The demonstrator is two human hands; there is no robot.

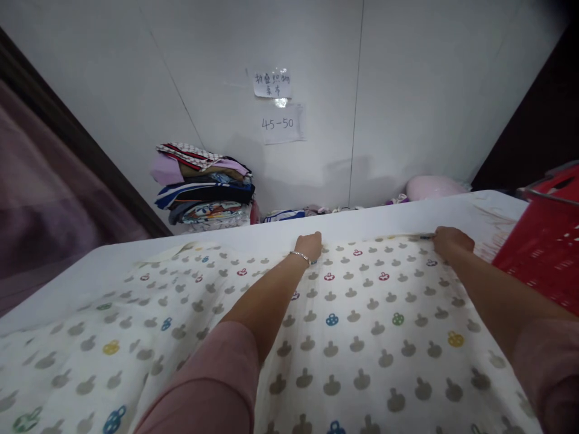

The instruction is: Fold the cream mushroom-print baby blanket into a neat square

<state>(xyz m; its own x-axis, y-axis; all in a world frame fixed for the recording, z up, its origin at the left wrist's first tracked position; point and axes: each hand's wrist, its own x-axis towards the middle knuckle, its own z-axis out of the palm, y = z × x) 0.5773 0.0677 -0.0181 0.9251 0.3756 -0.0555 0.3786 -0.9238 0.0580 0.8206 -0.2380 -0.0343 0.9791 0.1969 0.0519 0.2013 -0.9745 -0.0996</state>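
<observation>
A white cloth point(353, 328) printed with grey, blue, green, red and yellow mushroom shapes covers most of the white table point(362, 224). My left hand point(309, 246) pinches its far edge near the middle, fingers closed. At the far right corner of the cloth, my right hand point(452, 242) grips the edge, which is pulled straight between both hands. To the left, the cloth lies loosely with soft folds and an uneven far edge.
Folded clothes point(205, 187) are stacked beyond the table's far edge. A red basket point(543, 241) stands at the right. Two paper notes point(278, 123) are taped to the wall. A pink object point(434, 187) lies at the back right, and a pinkish curtain point(54, 181) hangs at the left.
</observation>
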